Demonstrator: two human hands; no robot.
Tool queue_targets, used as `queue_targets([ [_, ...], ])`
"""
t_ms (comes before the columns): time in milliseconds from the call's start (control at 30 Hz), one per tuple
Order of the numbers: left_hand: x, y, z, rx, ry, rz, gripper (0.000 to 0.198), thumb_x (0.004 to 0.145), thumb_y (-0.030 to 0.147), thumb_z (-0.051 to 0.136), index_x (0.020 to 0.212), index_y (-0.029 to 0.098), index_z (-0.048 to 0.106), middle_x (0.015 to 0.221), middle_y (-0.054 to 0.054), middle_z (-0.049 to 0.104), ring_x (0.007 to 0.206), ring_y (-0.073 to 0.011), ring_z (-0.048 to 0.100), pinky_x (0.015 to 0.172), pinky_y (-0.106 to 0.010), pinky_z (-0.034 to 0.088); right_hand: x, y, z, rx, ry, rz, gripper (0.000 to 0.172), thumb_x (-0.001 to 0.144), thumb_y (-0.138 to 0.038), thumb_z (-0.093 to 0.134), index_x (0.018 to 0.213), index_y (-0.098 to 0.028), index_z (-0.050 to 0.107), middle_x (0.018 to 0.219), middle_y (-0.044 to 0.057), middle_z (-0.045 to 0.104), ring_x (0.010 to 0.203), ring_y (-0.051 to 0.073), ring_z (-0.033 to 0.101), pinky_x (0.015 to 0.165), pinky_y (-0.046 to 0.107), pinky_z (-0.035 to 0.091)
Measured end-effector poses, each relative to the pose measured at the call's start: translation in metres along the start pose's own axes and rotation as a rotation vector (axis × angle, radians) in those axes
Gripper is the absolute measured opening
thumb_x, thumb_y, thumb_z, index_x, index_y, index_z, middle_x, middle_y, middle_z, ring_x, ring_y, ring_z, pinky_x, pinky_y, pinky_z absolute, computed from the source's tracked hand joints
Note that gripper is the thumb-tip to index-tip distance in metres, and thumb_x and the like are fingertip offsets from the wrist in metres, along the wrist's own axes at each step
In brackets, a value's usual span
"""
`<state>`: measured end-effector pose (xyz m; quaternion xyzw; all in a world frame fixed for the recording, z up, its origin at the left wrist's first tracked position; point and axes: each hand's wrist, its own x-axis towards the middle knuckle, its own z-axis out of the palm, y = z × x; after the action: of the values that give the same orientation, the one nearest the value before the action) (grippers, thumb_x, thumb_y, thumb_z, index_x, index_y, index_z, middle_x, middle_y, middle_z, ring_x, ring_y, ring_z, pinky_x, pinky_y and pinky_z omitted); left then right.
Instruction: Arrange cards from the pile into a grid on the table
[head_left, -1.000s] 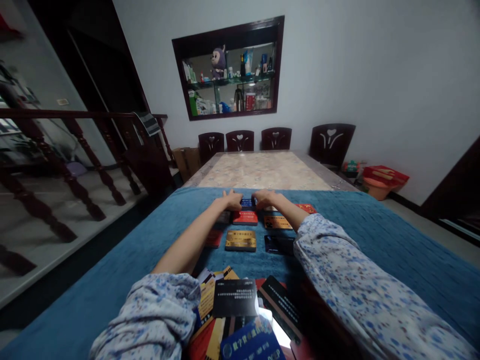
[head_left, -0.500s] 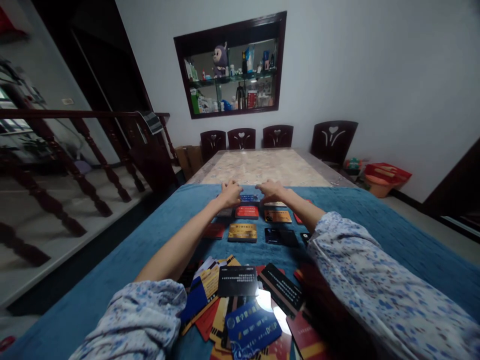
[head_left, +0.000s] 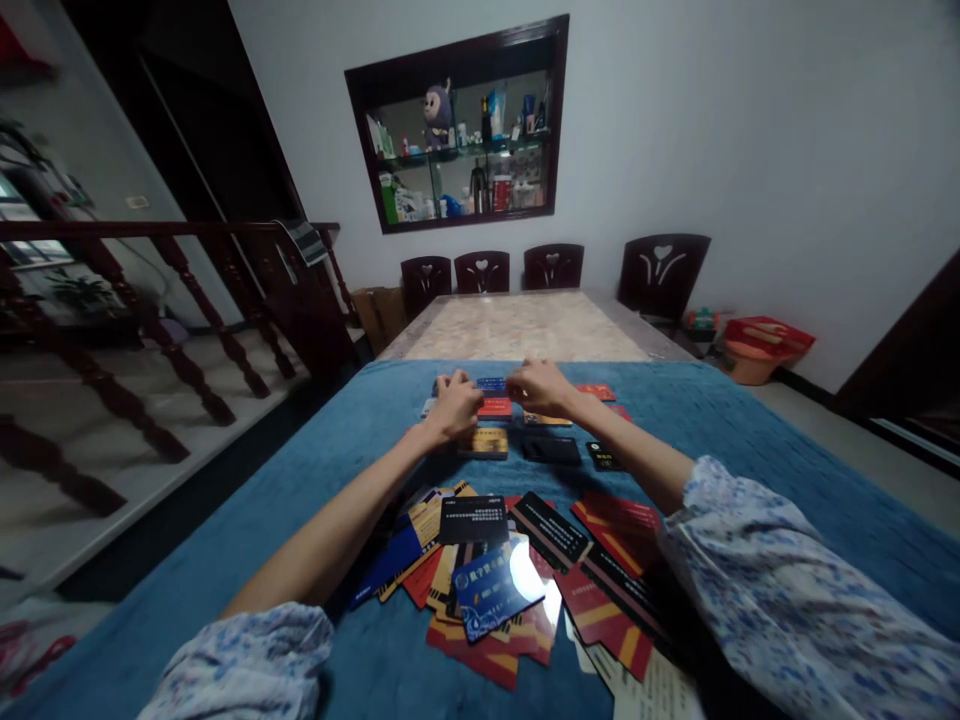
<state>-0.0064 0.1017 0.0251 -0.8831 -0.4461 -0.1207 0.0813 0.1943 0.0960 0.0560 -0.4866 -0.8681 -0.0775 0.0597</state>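
Observation:
Small stacks of bank-type cards stand in rows on the blue cloth (head_left: 300, 500). My left hand (head_left: 456, 405) is over the left side of the rows, fingers curled down beside the red stack (head_left: 495, 408) and gold stack (head_left: 486, 443). Across from it my right hand (head_left: 544, 385) is bent into a pinch above an orange-gold stack (head_left: 547, 419). Whatever the fingertips hold is hidden. Between the hands, farther back, lies a blue stack (head_left: 492, 384). Closer in are a black stack (head_left: 551, 450) and a black-and-yellow card (head_left: 602, 456).
A loose, overlapping card pile lies nearest me, with a blue card (head_left: 499, 592) and a black card (head_left: 472, 520) on top. More red cards (head_left: 595, 392) lie at the right back. Beyond the cloth is the patterned tabletop (head_left: 517, 325), with chairs (head_left: 553, 268) behind it.
Both hands have come back from the far row toward me, their fingers more curled. My right forearm has swung outward, uncovering red cards in the near pile. The view has shifted slightly.

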Motion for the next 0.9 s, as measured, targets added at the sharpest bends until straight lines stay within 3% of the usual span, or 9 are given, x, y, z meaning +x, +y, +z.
queue_targets([
  [567,-0.106,0.033,-0.021,-0.114,0.016,-0.036,0.021,0.083,0.009,0.052,0.085,0.019,0.070,0.092,-0.007,0.070,0.111,-0.0272,0.046,0.092,-0.049,0.025,-0.070,-0.057,0.007,0.152,0.032,-0.181,0.015,0.089,-0.024,0.058,0.095,-0.023,0.071,0.100,0.008,0.071,0.106,0.026,0.049,0.083,0.038,0.030],
  [900,-0.153,0.044,-0.028,-0.238,0.035,0.057,0.014,0.085,0.018,0.056,0.088,0.021,0.070,0.095,-0.004,0.071,0.115,-0.0284,0.047,0.099,-0.051,0.025,-0.098,-0.075,0.006,0.237,-0.042,-0.306,0.031,0.083,-0.042,0.066,0.109,-0.025,0.069,0.111,0.010,0.068,0.111,0.030,0.046,0.086,0.043,0.034],
])
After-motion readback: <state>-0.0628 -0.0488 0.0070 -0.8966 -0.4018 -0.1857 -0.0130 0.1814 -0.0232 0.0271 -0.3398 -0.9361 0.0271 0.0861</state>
